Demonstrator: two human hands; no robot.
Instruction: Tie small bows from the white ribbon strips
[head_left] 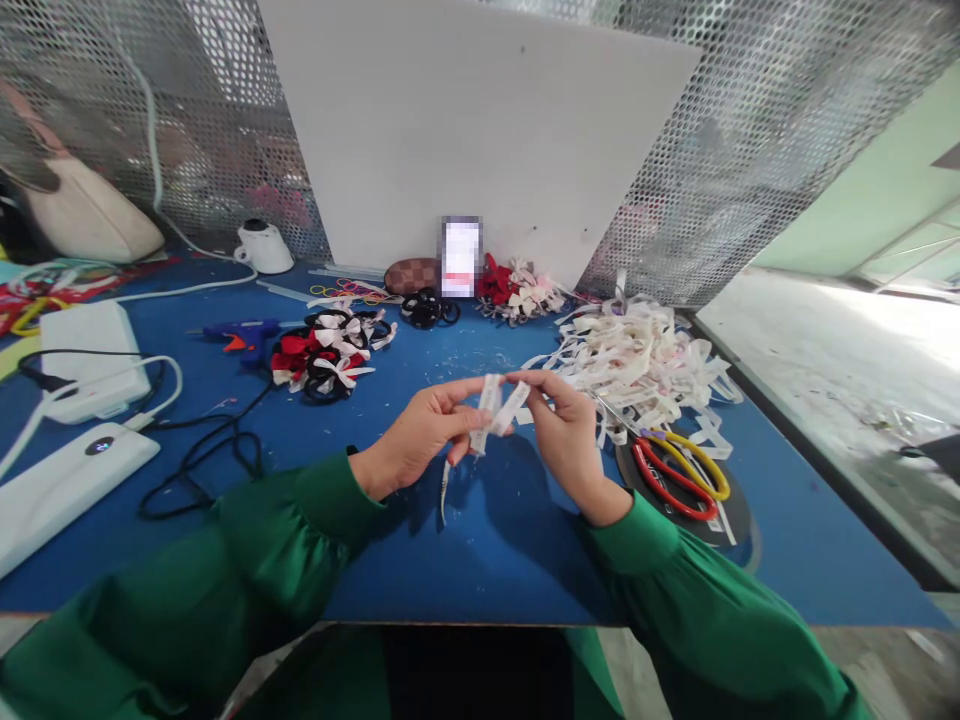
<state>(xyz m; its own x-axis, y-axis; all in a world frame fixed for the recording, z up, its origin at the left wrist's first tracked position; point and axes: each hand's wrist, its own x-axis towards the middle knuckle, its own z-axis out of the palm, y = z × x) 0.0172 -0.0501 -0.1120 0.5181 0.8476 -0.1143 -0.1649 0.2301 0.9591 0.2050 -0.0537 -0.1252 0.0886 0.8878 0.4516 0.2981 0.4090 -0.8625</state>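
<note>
Between both hands, over the middle of the blue table, is a white printed ribbon point(513, 408) bent into loops. My left hand point(429, 428) pinches it between thumb and fingers, and a loose ribbon tail hangs below that hand. From the other side, my right hand point(564, 432) grips the upper part of a loop with its fingertips. To the right of my right hand lie scissors point(679, 475) with red and yellow handles. Behind them spreads a large heap of white ribbon pieces point(637, 350).
Finished-looking red, white and black bows point(326, 352) lie at left beside a blue glue gun point(244, 335) and its black cable. White power bricks point(82, 480) sit far left. A lit phone point(460, 255) leans on the white board point(480, 120), near more bows point(521, 288).
</note>
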